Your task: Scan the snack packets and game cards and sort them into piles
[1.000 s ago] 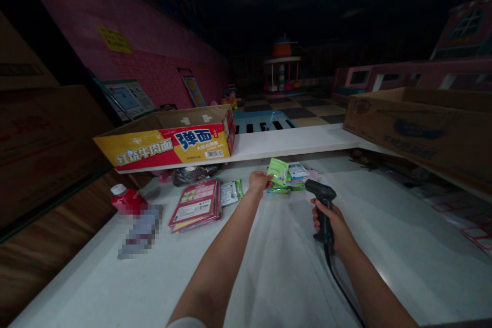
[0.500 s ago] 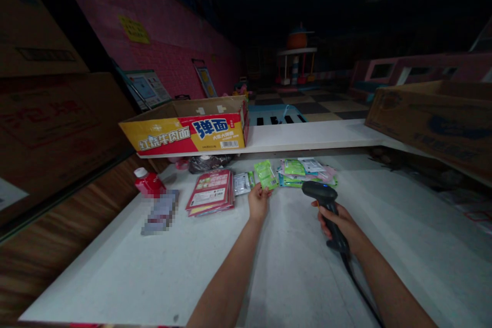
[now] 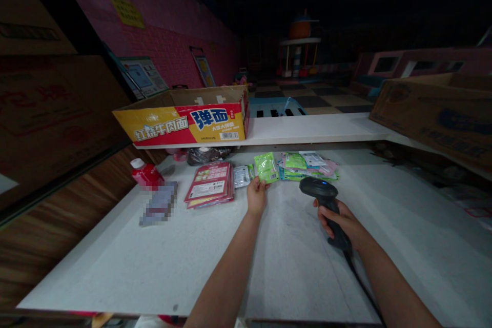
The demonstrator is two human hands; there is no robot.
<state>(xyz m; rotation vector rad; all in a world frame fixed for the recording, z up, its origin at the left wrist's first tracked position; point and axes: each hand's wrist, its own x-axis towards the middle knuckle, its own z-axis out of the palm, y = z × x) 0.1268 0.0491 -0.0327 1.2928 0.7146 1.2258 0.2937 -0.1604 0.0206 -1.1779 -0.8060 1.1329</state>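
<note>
My left hand [image 3: 257,197] pinches the lower edge of a green packet [image 3: 266,167] with small print on it. Wrapped round the handle of a black barcode scanner [image 3: 320,188] is my right hand [image 3: 342,222]; a small blue light glows on its head, which faces toward the packet. Right of the green packet lies a pile of mixed packets [image 3: 307,166] in green, pink and blue. To its left are a silver and green packet [image 3: 242,176] and a stack of pink-red flat packs [image 3: 210,184].
A red bottle with a white cap [image 3: 146,174] and a blurred-out flat item [image 3: 159,204] stand at the left of the white table [image 3: 154,261]. Behind is a raised shelf [image 3: 307,129] with a yellow-red carton [image 3: 184,123] and a brown carton [image 3: 434,107]. A cord trails from the scanner.
The view has tipped slightly downward. My left hand still pinches the green packet, which now shows a little more squarely. The scanner's head has turned slightly, and its blue light is plainer.
</note>
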